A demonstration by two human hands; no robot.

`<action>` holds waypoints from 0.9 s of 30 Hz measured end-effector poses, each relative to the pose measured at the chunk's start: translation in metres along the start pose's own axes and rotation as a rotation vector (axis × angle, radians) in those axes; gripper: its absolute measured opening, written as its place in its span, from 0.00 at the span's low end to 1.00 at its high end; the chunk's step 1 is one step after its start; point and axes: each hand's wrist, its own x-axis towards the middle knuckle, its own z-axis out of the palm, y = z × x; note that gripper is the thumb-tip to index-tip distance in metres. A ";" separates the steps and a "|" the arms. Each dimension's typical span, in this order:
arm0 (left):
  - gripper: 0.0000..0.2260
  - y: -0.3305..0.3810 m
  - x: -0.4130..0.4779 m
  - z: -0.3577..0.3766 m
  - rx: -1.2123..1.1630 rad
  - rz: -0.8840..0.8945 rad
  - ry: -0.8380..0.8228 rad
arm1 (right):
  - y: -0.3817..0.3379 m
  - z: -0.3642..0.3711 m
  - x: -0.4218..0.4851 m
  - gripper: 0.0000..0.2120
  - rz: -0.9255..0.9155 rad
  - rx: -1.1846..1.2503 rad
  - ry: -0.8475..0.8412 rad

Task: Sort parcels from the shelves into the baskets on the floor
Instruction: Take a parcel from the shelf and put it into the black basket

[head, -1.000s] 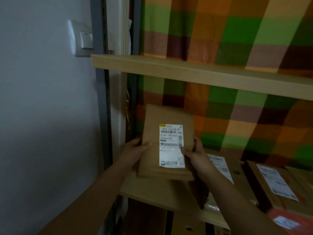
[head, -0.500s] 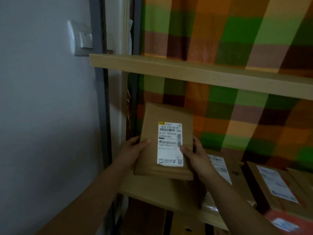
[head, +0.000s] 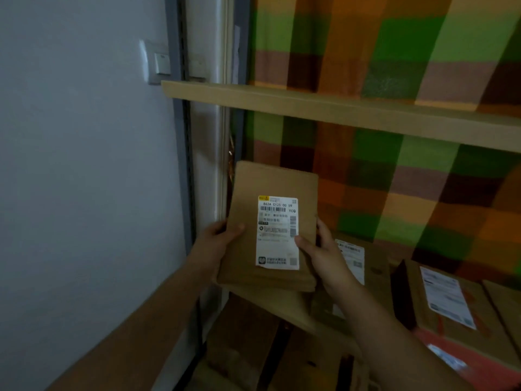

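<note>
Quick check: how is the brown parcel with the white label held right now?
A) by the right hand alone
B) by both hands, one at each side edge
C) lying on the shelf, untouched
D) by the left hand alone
B: the left hand holds the left edge of the brown parcel and the right hand holds its right edge, thumb on the white label.

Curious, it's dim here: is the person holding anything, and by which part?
A brown parcel, by its side edges: left hand on the left edge, right hand on the right, thumb on its label.
</note>
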 end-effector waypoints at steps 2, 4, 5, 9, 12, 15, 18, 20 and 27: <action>0.13 -0.002 -0.024 0.002 0.017 0.009 0.041 | -0.001 -0.005 -0.010 0.31 -0.010 -0.019 -0.035; 0.13 -0.010 -0.060 0.003 0.036 0.006 0.123 | -0.001 -0.008 -0.031 0.30 0.001 -0.023 -0.135; 0.12 -0.016 -0.077 0.000 0.040 0.003 0.162 | 0.003 -0.006 -0.039 0.30 0.003 -0.013 -0.173; 0.15 -0.043 -0.149 -0.025 0.025 -0.014 0.360 | 0.026 0.023 -0.077 0.29 0.041 0.029 -0.364; 0.14 -0.064 -0.214 -0.055 -0.020 -0.081 0.536 | 0.040 0.060 -0.124 0.29 0.093 -0.003 -0.525; 0.14 -0.080 -0.275 -0.091 -0.039 -0.130 0.702 | 0.055 0.101 -0.173 0.28 0.139 -0.058 -0.679; 0.14 -0.095 -0.329 -0.118 -0.081 -0.150 0.831 | 0.069 0.137 -0.214 0.28 0.134 -0.091 -0.801; 0.13 -0.111 -0.377 -0.140 -0.129 -0.177 0.923 | 0.075 0.167 -0.252 0.27 0.141 -0.127 -0.905; 0.12 -0.147 -0.532 -0.207 -0.247 -0.249 1.124 | 0.093 0.255 -0.389 0.27 0.202 -0.171 -1.167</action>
